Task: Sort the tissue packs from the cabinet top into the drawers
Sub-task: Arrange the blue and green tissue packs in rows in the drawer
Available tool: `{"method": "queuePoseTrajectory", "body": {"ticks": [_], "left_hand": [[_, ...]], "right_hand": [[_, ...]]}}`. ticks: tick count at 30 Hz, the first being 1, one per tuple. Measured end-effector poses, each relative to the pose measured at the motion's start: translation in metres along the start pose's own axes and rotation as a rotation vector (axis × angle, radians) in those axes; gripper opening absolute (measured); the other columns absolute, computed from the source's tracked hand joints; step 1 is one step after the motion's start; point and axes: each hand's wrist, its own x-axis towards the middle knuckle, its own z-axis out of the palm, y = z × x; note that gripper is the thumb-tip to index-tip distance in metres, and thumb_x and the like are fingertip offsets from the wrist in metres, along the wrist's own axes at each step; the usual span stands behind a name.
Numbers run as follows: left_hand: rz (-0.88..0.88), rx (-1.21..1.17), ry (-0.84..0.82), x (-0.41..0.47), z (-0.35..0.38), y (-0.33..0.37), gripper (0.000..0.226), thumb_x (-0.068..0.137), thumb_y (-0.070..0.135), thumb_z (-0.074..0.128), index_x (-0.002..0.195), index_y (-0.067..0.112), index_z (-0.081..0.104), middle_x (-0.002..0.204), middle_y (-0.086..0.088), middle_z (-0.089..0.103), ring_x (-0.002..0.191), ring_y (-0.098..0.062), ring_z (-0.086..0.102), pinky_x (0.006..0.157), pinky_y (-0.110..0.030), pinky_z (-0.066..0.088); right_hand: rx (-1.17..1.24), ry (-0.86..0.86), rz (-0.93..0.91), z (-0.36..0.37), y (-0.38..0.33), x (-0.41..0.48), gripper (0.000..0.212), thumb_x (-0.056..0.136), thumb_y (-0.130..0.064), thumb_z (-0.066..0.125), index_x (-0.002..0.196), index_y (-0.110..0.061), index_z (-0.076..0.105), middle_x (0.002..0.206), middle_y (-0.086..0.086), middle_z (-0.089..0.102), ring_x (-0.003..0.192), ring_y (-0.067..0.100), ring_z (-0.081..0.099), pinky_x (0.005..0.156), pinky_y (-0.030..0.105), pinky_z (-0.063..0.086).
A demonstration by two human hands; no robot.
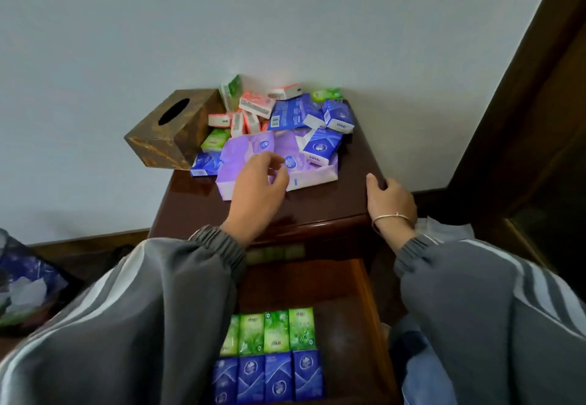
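Observation:
A heap of small tissue packs in blue (pixel 320 148), green (pixel 216 140) and pink (pixel 257 105) lies at the back of the dark wooden cabinet top (pixel 317 201). A large crumpled purple wrapper (pixel 253 154) lies in front of the heap. My left hand (pixel 258 189) hovers over the wrapper with fingers loosely curled, holding nothing. My right hand (pixel 390 198) grips the cabinet's right edge. Below, the open drawer (pixel 364 303) holds a row of green packs (pixel 276 330) and a row of blue packs (pixel 276 376).
A brown wooden tissue box (pixel 172 127) sits at the cabinet's back left, overhanging the edge. A basket with a dark patterned liner (pixel 25 281) stands on the floor at left. A dark wooden frame (pixel 523 119) rises at right. The wall is directly behind.

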Motion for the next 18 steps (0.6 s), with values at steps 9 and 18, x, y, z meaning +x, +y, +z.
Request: {"method": "queuePoseTrajectory", "body": {"ticks": [9, 18], "left_hand": [[0.047, 0.232, 0.042, 0.105, 0.069, 0.037, 0.044, 0.086, 0.043, 0.057, 0.117, 0.011, 0.056, 0.119, -0.011, 0.055, 0.112, -0.031, 0.051, 0.094, -0.042, 0.042], [-0.128, 0.464, -0.119, 0.151, 0.112, 0.053, 0.088, 0.076, 0.073, 0.053, 0.142, 0.020, 0.031, 0.148, -0.018, 0.026, 0.128, -0.044, 0.036, 0.104, -0.050, 0.029]], "right_hand": [[0.031, 0.135, -0.078, 0.010, 0.008, -0.001, 0.047, 0.088, -0.051, 0.044, 0.117, -0.019, 0.060, 0.104, 0.013, 0.069, 0.097, 0.036, 0.062, 0.073, 0.039, 0.049], [0.036, 0.137, -0.077, 0.011, 0.010, 0.000, 0.050, 0.088, -0.050, 0.045, 0.127, -0.021, 0.055, 0.111, 0.008, 0.068, 0.102, 0.031, 0.063, 0.077, 0.039, 0.050]]}}
